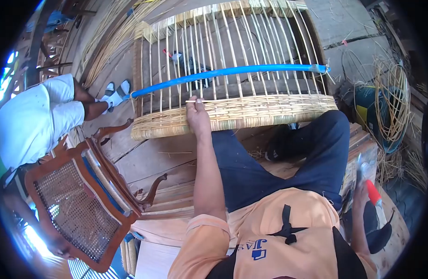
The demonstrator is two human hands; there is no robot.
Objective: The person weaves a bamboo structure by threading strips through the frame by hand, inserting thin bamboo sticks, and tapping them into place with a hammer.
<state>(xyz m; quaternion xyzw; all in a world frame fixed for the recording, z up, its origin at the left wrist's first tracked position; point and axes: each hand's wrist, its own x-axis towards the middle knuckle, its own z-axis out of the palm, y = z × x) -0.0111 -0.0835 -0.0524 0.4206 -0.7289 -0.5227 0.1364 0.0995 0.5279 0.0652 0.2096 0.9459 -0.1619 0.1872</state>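
My left hand (198, 116) is closed at the upper edge of the woven band (265, 109) of a cane frame, pinching a thin cane strand between thumb and fingers. Upright cane strands (237, 51) run from that band to the wrapped far rail. A bent blue strip (223, 72) lies across them. At the right, my right hand (361, 189) is low beside the bench, its fingers closed round something greyish that I cannot make out. Just beside it is a red handle (373, 192); whether the hand touches it is unclear.
Another person (34, 121) in light clothes is at the left, near a wooden chair with a cane panel (76, 209). Long loose canes (114, 42) lie at the upper left. Coiled cane (391, 104) hangs over a dark green container at the right.
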